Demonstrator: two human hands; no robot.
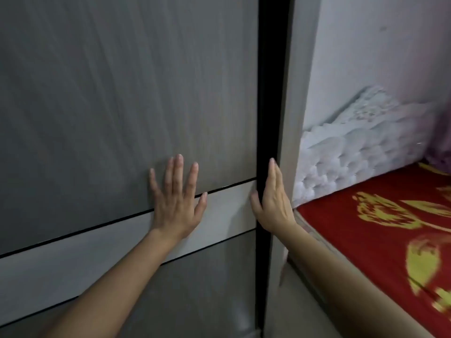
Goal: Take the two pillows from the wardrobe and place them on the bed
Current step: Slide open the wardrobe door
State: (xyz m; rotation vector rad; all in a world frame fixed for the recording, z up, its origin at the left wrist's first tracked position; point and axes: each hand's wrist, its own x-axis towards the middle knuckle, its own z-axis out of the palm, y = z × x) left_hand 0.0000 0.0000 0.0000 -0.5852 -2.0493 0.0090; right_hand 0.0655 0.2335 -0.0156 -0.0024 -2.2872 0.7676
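Observation:
A grey wood-grain wardrobe door (109,93) with a pale horizontal band fills the left and middle of the view. My left hand (177,201) lies flat on it, fingers spread, across the band's upper edge. My right hand (272,198) rests on the door's black right edge (267,93), thumb on the door face and fingers upright along the edge. The door covers the wardrobe's inside, so no pillows show. The bed (380,228), with a red sheet printed in yellow, lies at the lower right.
A white tufted headboard (353,142) stands against the pale wall behind the bed. The wardrobe's light side panel (292,118) rises between door and bed. A narrow strip of floor (300,308) runs beside the bed. Purple fabric (439,142) shows at the far right.

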